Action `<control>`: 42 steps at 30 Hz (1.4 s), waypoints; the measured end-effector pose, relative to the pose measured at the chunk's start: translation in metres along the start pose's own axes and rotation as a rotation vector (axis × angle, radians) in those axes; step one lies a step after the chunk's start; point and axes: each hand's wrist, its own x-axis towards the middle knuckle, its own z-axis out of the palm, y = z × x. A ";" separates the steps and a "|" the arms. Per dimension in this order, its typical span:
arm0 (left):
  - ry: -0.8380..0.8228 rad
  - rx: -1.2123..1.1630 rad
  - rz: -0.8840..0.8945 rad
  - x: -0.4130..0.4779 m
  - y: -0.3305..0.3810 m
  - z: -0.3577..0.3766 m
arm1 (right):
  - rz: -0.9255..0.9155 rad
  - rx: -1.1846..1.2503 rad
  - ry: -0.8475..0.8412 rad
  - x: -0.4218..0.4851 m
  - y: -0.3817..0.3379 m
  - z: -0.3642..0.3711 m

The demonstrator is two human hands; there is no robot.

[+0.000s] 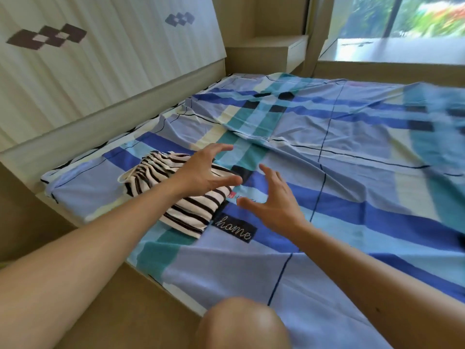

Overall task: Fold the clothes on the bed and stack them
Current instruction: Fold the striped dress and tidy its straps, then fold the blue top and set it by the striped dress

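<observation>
A folded black-and-white striped garment lies near the left corner of the bed, which wears a blue, teal and cream plaid sheet. My left hand hovers just over the garment's far end, fingers spread and slightly bent, holding nothing. To the right of the garment, my right hand hangs over the bare sheet with its fingers spread and its palm facing the left hand. No other clothes are in view.
A padded headboard with dark diamond patterns runs along the left. A wooden bedside shelf stands at the far corner, and a window behind it. My knee is at the bed's near edge.
</observation>
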 end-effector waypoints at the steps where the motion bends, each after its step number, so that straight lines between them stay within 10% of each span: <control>1: 0.005 -0.072 0.018 0.000 0.013 0.010 | -0.008 -0.004 0.013 -0.004 0.005 -0.014; 30: -0.327 -0.488 0.531 -0.037 0.356 0.259 | 0.281 -0.377 0.615 -0.273 0.142 -0.380; 42: -0.488 -0.458 0.469 -0.045 0.343 0.266 | 1.099 -0.477 0.764 -0.361 0.212 -0.491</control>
